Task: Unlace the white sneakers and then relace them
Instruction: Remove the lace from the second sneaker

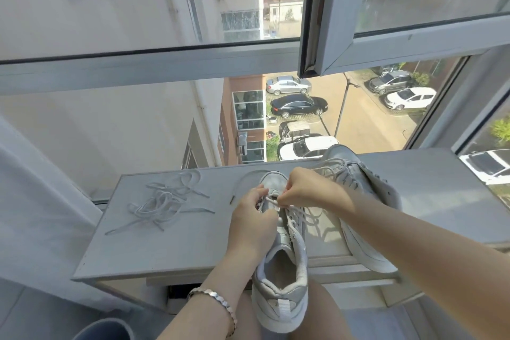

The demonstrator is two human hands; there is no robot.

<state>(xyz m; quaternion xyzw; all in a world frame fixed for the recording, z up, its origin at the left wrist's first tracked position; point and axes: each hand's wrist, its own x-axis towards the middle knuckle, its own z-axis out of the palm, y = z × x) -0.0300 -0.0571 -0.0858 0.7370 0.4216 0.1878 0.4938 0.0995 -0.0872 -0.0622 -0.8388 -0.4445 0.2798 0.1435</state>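
Observation:
A white sneaker (281,279) lies on the windowsill with its heel toward me and its toe pointing at the glass. My left hand (254,218) grips its left side near the lower eyelets. My right hand (306,188) pinches the white lace (303,212) above the toe end; loose loops of that lace spill to the right. A second white sneaker (358,196), still laced, lies tilted on its side to the right, partly under my right forearm. A removed white lace (162,201) lies tangled on the sill at the left.
The grey windowsill (171,246) ends in a front edge close to my knees. An open window sash (386,36) hangs above right. Beyond the glass are buildings and parked cars far below. A dark round rim (105,328) shows at the bottom left.

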